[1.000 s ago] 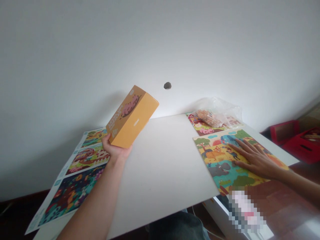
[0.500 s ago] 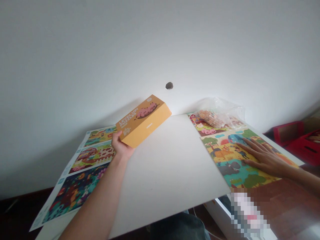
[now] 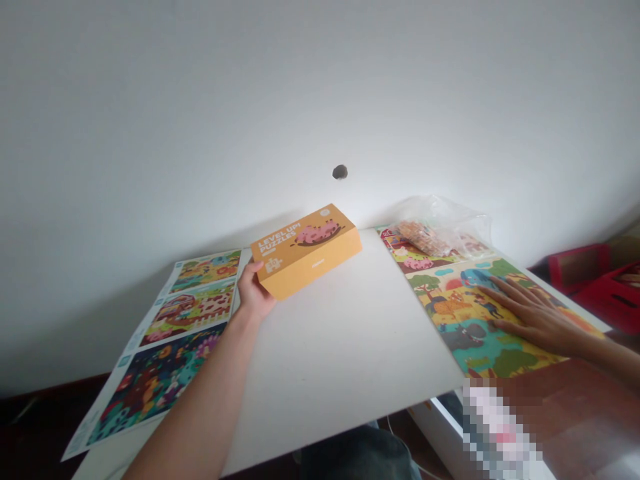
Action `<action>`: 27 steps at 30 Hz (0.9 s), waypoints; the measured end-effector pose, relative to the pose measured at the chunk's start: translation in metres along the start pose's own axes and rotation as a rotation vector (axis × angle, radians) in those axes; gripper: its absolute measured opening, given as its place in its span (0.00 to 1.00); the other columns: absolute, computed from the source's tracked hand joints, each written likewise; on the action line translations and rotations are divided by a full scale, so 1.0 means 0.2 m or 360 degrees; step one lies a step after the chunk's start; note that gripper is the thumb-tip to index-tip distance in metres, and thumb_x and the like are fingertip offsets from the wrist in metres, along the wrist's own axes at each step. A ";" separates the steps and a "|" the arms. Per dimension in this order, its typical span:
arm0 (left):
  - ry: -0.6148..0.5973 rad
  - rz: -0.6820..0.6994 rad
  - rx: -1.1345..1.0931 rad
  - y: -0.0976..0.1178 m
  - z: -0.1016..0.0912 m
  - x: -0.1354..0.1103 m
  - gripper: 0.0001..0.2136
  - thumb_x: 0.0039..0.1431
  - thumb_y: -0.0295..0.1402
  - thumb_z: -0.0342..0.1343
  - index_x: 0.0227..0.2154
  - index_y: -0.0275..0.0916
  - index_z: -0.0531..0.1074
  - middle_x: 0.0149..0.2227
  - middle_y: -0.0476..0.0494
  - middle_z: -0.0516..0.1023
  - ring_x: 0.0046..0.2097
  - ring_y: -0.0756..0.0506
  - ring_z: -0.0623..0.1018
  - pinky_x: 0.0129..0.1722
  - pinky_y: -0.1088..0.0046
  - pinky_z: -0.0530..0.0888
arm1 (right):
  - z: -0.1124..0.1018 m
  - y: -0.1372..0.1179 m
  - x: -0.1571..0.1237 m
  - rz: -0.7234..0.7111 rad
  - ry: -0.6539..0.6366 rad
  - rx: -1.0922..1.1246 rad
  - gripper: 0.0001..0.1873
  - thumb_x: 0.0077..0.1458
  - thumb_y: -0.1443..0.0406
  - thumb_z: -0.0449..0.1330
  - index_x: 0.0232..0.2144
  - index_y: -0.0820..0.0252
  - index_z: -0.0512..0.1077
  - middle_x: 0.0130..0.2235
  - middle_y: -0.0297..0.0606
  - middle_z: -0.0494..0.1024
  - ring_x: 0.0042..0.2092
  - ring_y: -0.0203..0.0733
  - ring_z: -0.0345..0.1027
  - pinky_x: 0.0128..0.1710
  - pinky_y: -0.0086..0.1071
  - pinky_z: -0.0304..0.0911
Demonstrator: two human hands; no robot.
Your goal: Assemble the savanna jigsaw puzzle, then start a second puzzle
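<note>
Tipping flatter is the "LEVEL UP! PUZZLES" box (image 3: pixel 307 252) left hand (image 3: pixel 255 291) is gripping; right hand (image 3: pixel 537 320) is lying splayed on puzzle (image 3: pixel 453 305).

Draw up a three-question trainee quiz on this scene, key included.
1. Which hand holds the orange box?
2. True or false: the right hand is spread over the hippo picture.
3. How many pictures show on the white-edged sheet on the left side of the table?

Key:
1. The left hand.
2. True.
3. Three.
</note>
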State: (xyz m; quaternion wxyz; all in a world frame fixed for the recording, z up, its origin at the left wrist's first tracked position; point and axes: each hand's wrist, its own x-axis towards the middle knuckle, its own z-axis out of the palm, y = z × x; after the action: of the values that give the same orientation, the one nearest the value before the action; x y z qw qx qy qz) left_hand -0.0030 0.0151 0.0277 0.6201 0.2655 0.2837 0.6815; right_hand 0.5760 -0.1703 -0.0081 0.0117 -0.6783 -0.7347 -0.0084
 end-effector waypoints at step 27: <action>-0.1064 -0.0738 0.0294 -0.19 0.19 -0.29 0.38 0.61 0.38 0.58 0.67 0.51 0.40 0.53 0.31 0.76 0.46 0.35 0.81 0.48 0.53 0.72 | -0.44 -0.14 0.11 0.1438 0.0151 0.2194 0.24 0.43 0.47 0.64 0.40 0.52 0.79 0.38 0.58 0.81 0.30 0.58 0.76 0.33 0.51 0.69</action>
State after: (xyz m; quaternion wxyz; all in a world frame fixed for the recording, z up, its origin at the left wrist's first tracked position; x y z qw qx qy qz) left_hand 0.0554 -0.0377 0.0274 0.7886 0.4558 0.1790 0.3718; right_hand 0.5468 -0.1537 0.0805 0.4585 -0.7480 -0.2301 0.4210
